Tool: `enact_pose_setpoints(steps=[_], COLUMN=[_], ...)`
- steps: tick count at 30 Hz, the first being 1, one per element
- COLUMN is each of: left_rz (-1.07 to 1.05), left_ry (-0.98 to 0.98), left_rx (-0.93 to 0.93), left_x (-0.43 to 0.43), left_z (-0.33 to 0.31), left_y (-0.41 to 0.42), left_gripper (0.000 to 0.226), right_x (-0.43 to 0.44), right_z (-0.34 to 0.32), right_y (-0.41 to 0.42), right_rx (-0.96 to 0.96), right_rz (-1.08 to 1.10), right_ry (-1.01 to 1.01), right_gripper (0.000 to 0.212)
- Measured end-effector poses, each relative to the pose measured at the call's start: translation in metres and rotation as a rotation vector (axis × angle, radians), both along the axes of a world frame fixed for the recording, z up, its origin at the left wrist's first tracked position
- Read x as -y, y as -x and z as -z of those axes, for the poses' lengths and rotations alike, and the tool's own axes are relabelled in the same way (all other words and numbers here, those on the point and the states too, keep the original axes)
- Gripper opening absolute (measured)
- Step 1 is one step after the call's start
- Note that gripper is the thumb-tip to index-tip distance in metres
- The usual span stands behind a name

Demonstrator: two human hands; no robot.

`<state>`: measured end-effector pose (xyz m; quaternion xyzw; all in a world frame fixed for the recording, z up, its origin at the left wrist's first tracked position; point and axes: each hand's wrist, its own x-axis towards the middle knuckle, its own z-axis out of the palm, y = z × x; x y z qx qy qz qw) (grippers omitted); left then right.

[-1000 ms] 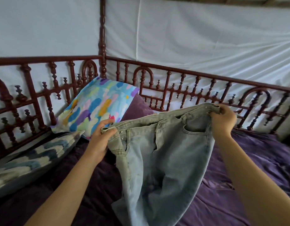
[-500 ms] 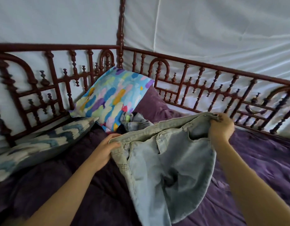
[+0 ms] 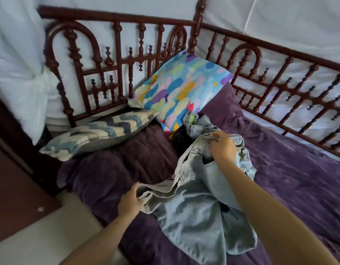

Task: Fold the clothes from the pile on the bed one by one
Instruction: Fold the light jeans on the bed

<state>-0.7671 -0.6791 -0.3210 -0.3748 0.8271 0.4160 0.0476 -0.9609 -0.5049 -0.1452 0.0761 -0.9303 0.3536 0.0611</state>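
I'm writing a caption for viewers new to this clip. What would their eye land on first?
The pale blue jeans, crumpled mid-frame over the purple bedspread, with the left hand and right hand gripping the waistband. Behind them, a brightly splotched pillow leans in the corner of the dark red carved bed rail.

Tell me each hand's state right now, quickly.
Left hand: closed, fingers gripping one end of the waistband of the jeans.
Right hand: closed, fingers gripping the waistband's other end.
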Motion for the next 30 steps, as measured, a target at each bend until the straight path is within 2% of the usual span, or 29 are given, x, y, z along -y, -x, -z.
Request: enact_pose_setpoints(steps=[2, 6, 9, 10, 12, 13, 15, 18, 20, 24, 30], left_rz=[-0.013, -0.283, -0.502, -0.603, -0.83, -0.906, -0.927, -0.831, -0.734, -0.418, 0.191], left_ry=[0.049, -0.284, -0.35, -0.384, -0.436, -0.373, -0.131, 0.06, 0.129, 0.263, 0.234], left_rx=[-0.037, -0.4, -0.595, -0.644, -0.739, -0.752, -0.604, -0.204, -0.067, -0.037, -0.066], left_x=[0.009, 0.039, 0.076, 0.089, 0.114, 0.125, 0.139, 0.146, 0.138, 0.104, 0.018], left_z=[-0.001, -0.032, -0.056, -0.063, -0.075, -0.079, -0.077, -0.053, -0.04, -0.029, -0.009], left_y=[0.009, 0.02, 0.015, 0.014, 0.016, 0.016, 0.012, -0.001, -0.006, 0.016, 0.073], left_gripper=[0.041, 0.019, 0.019, 0.022, 0.028, 0.03, 0.025, 0.036, 0.044, 0.043, 0.042], right_x=[0.008, 0.014, 0.023, 0.031, 0.055, 0.069, 0.09, 0.096, 0.079, 0.015, -0.086], right_z=[0.0, -0.015, -0.041, -0.049, -0.054, -0.052, -0.035, 0.012, 0.045, 0.105, 0.17], right_y=[0.001, 0.012, 0.039, 0.049, 0.063, 0.062, 0.056, 0.041, 0.03, 0.0, -0.069], right_rx=[-0.025, -0.143, -0.176, -0.154, -0.017, 0.095, 0.294, 0.421, 0.5, 0.639, 0.816], right_rz=[0.001, 0.13, 0.204, 0.164, -0.067, -0.208, -0.38, -0.428, -0.381, -0.133, 0.135], right_ry=[-0.028, -0.018, 0.111, 0.151, 0.271, 0.354, 0.387, 0.263, 0.138, -0.06, -0.202], right_gripper=[0.029, 0.033, 0.034, 0.034, 0.042, 0.052, 0.072, 0.08, 0.078, 0.071, 0.06])
